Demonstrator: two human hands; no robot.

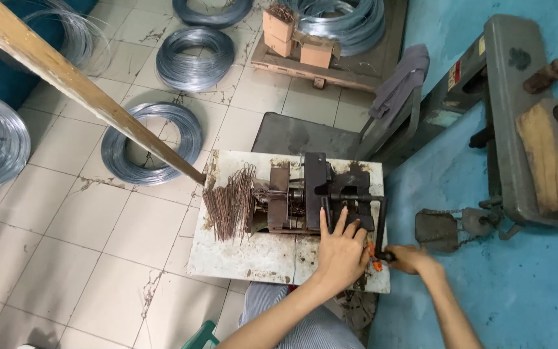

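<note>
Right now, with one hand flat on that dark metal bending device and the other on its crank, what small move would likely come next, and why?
Probably a turn of the black crank handle: the right hand grips its end, while the left hand steadies the dark metal bending device on the worn white table.

Both forearms bare, no sleeves, no gloves, no rings seen; striped blue-white garment (pixel 305 323) over lap.

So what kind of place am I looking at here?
Probably a small wire-working workshop: wire coils on the tiled floor, a hand-cranked bending jig on a worn white bench, and cut rusty wires piled beside it.
</note>
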